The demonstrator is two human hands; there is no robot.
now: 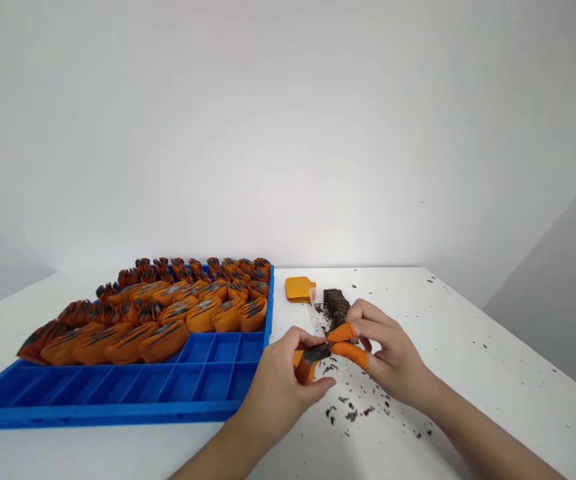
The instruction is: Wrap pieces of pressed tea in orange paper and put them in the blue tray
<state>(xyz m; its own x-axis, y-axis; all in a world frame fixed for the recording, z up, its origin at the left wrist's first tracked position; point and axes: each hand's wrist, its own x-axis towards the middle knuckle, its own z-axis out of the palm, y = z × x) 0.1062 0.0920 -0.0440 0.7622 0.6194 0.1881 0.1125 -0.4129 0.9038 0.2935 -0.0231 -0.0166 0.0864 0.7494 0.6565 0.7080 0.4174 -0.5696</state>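
Observation:
Between thumb and fingers, my left hand point(282, 379) holds a small orange sheet point(304, 369) with a dark flat strip point(317, 354) lying against it. My right hand point(397, 357) wears orange finger cots point(349, 355) on its thumb and index finger. Those two covered fingertips pinch together at the right end of the dark strip. Just behind the right hand lies a stack of dark brown, crumbly strips point(337, 305). A pile of orange sheets point(299, 289) rests farther back, to the left of that stack.
On the left, a blue compartment tray point(118, 417) holds many fanned bundles of orange sheets with dark strips point(164, 341). Bare compartments point(215, 380) run along its front and right. Dark crumbs point(352, 415) are scattered over the white table point(468, 373). A white wall stands behind.

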